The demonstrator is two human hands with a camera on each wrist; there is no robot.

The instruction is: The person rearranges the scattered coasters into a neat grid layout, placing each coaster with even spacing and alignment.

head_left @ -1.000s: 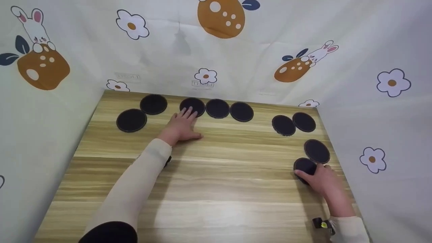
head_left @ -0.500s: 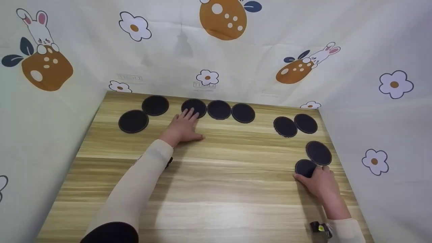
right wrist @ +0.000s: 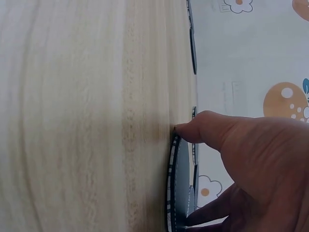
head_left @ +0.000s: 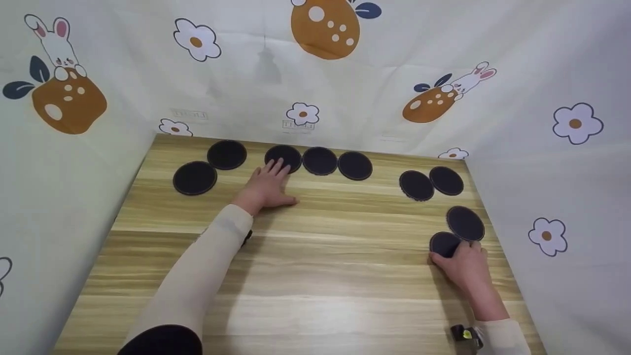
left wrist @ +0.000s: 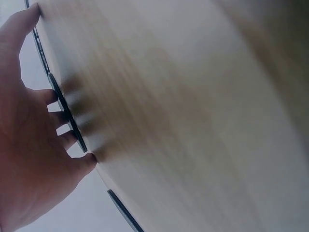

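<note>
The left arm, in a pale sleeve (head_left: 197, 271), reached slantwise from the near left towards the far middle of the table (head_left: 315, 266). Its hand, the left hand (head_left: 263, 191), lay palm down with fingers spread and loosely straight, gripping nothing. The thumb pointed right, out over the bare wood. The right forearm came in from the near right corner and leaned left as it went away. There the right hand (head_left: 468, 266) held a black disc between its thumb, at the left edge, and its fingers, curled at the right.

That black disc (head_left: 445, 243) lay at the near end of the right-hand group, mostly ahead of the palm and in the span of thumb and fingers; whether it rested fully flat, I could not tell. Just beyond it, to the far right, lay a second disc (head_left: 465, 223).

Under the left fingertips was a far disc (head_left: 285, 151), the left one of a row of three; the little finger sat just off its left side. The middle disc (head_left: 320, 160) and right disc (head_left: 355, 165) continued the row to the right.
</note>
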